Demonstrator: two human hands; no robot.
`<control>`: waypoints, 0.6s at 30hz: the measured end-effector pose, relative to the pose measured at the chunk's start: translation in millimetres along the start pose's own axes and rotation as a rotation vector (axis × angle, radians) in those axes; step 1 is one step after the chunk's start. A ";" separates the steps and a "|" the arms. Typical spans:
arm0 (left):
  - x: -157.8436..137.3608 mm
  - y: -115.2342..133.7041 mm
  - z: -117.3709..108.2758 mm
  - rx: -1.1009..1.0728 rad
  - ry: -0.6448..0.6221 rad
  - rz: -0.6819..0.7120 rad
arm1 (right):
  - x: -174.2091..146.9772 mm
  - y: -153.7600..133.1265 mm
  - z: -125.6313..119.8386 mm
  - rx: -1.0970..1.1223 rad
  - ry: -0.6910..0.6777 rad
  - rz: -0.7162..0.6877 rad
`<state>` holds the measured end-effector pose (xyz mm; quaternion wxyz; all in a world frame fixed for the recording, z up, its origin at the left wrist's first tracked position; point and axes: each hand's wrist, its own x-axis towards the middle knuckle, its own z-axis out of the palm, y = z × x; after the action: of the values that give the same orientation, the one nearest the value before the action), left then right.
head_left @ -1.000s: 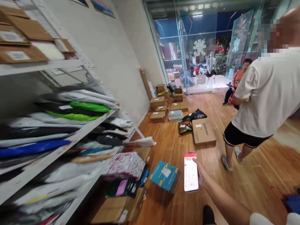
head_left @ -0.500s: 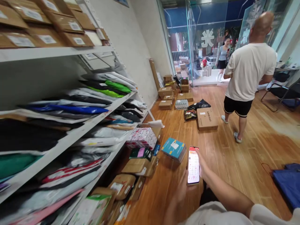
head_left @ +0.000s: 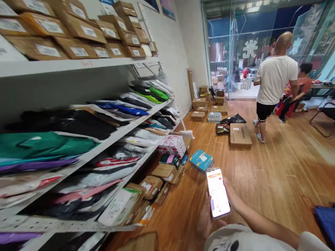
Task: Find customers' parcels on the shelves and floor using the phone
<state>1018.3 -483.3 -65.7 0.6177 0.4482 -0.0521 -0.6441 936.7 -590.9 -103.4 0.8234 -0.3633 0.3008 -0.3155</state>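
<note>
A lit smartphone with a mostly white screen is held in front of my body. My left hand grips its lower left side, the thumb along the edge and fingertips showing below the bottom edge. At the phone's right edge is my right hand, closed against its side; part of its fingers is hidden behind the phone. Just beyond the phone's top, a blue box with a white label lies on the wooden floor.
On the left, a white metal shelf holds bagged parcels, with cardboard boxes on top. More parcels line its foot. A large carton lies ahead. A person in a white shirt walks near the glass door; another sits at right.
The view has swung left, showing more shelf. The phone's screen has changed from an icon page to a mostly white page. My right thumb has left the screen. The white-shirted person has moved farther away.
</note>
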 end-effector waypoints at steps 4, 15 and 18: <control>5.3 -7.3 13.6 -0.113 0.095 0.059 | -21.5 -19.6 -7.2 -0.112 -0.079 -0.064; -5.2 -7.5 37.1 -0.026 0.029 0.197 | -39.2 -46.6 -19.7 -0.135 -0.172 -0.086; -4.3 -7.9 46.3 -0.002 0.025 0.209 | -41.4 -53.6 -24.4 -0.158 -0.209 -0.110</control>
<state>982.0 -500.4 -40.9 0.6825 0.4477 -0.0905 -0.5706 877.2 -599.1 -63.7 0.8005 -0.4737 0.2169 -0.2962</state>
